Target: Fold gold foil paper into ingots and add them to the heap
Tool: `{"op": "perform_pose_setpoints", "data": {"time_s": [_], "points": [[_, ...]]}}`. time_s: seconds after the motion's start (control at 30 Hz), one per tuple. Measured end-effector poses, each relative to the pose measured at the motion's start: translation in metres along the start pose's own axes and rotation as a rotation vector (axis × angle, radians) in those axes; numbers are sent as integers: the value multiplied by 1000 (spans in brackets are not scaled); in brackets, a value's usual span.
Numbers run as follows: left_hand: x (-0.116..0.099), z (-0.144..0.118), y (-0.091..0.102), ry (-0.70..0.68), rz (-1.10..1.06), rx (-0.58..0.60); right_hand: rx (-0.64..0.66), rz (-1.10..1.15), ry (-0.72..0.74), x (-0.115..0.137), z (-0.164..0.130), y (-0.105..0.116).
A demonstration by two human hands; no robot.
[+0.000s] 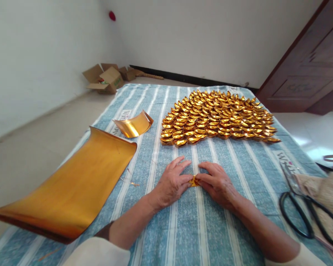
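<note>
Between my two hands, low over the striped cloth, is a small piece of gold foil paper (194,181), partly hidden by fingers. My left hand (173,181) pinches its left side, and my right hand (217,180) pinches its right side. Beyond them lies a large cluster of folded gold paper ingots (219,118), set in close rows. To the left rests a big curled sheet of gold foil paper (72,181). A smaller stack of cut gold paper (134,125), also curled, sits behind that sheet.
Black-handled scissors (296,214) lie at the right edge beside a beige cloth (326,192). The blue and white striped tablecloth (144,236) covers the table. Thin gold scraps (134,184) are near the big sheet. Open cardboard boxes (108,79) stand on the floor behind.
</note>
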State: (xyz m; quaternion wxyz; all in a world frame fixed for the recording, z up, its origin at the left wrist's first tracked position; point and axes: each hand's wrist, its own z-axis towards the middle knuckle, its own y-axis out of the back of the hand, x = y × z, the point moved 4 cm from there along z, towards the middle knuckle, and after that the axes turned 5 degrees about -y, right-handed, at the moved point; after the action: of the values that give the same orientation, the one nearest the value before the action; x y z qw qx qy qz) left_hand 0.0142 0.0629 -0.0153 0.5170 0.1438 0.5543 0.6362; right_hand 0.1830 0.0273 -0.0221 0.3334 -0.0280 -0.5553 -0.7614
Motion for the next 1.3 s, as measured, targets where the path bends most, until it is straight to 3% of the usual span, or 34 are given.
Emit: {"op": "perform_pose_setpoints", "data": {"time_s": [0.3,0.57,0.77,1.3], "points": [[-1,-1,3,107,11,48,15,21,-87,0,-3,-3],[-1,-1,3,134,0,60,5,30,-219,13,2,-6],[0,0,4,155,-11,79,19,129,-316,7,-1,-11],[1,1,5,164,-19,92,15,149,-286,-4,-4,-4]]}}
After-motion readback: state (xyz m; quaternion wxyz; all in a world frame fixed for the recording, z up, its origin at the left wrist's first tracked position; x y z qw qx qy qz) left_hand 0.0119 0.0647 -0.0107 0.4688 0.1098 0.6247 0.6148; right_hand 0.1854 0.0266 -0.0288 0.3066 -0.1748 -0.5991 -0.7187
